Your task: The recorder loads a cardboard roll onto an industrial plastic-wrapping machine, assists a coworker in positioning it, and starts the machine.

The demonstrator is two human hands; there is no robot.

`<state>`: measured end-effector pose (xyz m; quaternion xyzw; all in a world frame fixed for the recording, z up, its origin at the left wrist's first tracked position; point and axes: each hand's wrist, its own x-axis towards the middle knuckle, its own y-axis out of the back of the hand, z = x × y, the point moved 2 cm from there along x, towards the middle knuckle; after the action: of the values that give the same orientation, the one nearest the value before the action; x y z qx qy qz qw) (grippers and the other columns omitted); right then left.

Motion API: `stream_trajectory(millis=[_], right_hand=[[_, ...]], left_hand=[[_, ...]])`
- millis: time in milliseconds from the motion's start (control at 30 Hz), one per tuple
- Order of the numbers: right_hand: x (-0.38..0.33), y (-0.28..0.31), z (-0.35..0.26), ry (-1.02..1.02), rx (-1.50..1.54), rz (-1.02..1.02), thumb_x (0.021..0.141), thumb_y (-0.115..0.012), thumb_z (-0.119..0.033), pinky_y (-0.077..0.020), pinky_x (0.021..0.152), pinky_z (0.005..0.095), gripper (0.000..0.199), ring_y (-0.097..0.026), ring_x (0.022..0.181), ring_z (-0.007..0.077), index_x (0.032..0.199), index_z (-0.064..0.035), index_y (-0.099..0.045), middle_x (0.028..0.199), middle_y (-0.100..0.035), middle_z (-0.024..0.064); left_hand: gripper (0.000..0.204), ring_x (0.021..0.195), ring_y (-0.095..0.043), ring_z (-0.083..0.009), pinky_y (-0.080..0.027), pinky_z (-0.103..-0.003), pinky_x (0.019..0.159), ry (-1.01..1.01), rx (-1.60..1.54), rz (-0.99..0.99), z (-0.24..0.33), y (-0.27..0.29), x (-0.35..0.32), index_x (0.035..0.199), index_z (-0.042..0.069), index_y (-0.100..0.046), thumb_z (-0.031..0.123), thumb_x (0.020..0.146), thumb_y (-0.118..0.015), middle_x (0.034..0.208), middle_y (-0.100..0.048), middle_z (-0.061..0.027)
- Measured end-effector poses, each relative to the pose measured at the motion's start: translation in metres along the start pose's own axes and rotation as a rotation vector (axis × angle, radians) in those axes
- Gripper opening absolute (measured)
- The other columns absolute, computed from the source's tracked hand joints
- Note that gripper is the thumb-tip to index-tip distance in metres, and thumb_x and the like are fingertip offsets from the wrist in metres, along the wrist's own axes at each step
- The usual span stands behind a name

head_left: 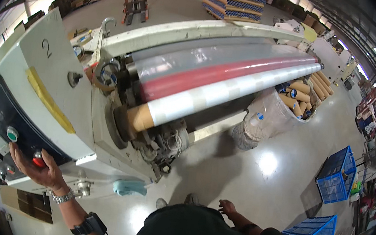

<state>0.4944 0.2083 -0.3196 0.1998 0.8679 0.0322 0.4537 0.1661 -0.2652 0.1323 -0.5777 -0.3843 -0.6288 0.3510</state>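
On black panel [4, 108], button [38, 162] (red)

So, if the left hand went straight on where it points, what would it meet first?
The left hand would probably meet the green button on the dark control panel, though depth is unclear.

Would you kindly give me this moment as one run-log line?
Left hand: open at control panel, by green button and red knob, contact unclear | Right hand: apparently empty, over floor | White roll: lying across machine
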Motion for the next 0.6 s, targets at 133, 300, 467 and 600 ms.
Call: stream_trajectory(millis=[133, 300, 467, 600], right_hand=[[0.004, 0.002, -0.004, 0.009, 0.019, -0.042, 0.091, -0.048, -0.048, -0.0529, 0.071, 0.0396, 0.058, -0.066, 0.087, 0.0295, 0.122, 0.001, -0.052, 0.106, -0.062, 0.0173], [-0.001, 0.003, -0.016, -0.021, 0.014, -0.074, 0.091, -0.049, -0.042, -0.054, 0.077, 0.0428, 0.058, -0.063, 0.089, 0.0311, 0.13, 0.0007, -0.046, 0.116, -0.057, 0.0219], [-0.006, 0.011, -0.021, -0.008, 0.017, -0.091, 0.091, -0.05, -0.042, -0.0539, 0.077, 0.0423, 0.058, -0.063, 0.087, 0.0293, 0.13, 0.0006, -0.046, 0.115, -0.057, 0.0214], [-0.006, 0.018, -0.018, 0.029, 0.01, -0.064, 0.09, -0.05, -0.048, -0.0522, 0.071, 0.0395, 0.06, -0.065, 0.086, 0.0284, 0.127, -0.001, -0.049, 0.108, -0.061, 0.0181]], left_hand=[[0.058, 0.13, -0.041, -0.0351, -0.033, -0.045, 0.111, -0.022, -0.066, 0.031, 0.003, -0.001, 0.003, 0.138, -0.001, -0.034, 0.006, 0.087, -0.062, 0.14, -0.04, -0.0224], [0.059, 0.131, -0.041, -0.0356, -0.032, -0.047, 0.112, -0.027, -0.092, 0.023, 0.001, -0.002, 0.001, 0.139, 0.001, -0.032, 0.004, 0.088, -0.061, 0.141, -0.038, -0.0217], [0.06, 0.131, -0.041, -0.0349, -0.033, -0.047, 0.112, -0.008, -0.071, 0.005, 0.002, 0.004, 0.002, 0.138, 0.001, -0.032, 0.002, 0.087, -0.062, 0.141, -0.038, -0.0214], [0.061, 0.13, -0.041, -0.0348, -0.034, -0.046, 0.111, -0.018, -0.085, 0.023, 0.003, 0.005, 0.002, 0.137, 0.0, -0.034, 0.003, 0.084, -0.064, 0.14, -0.04, -0.0215]])
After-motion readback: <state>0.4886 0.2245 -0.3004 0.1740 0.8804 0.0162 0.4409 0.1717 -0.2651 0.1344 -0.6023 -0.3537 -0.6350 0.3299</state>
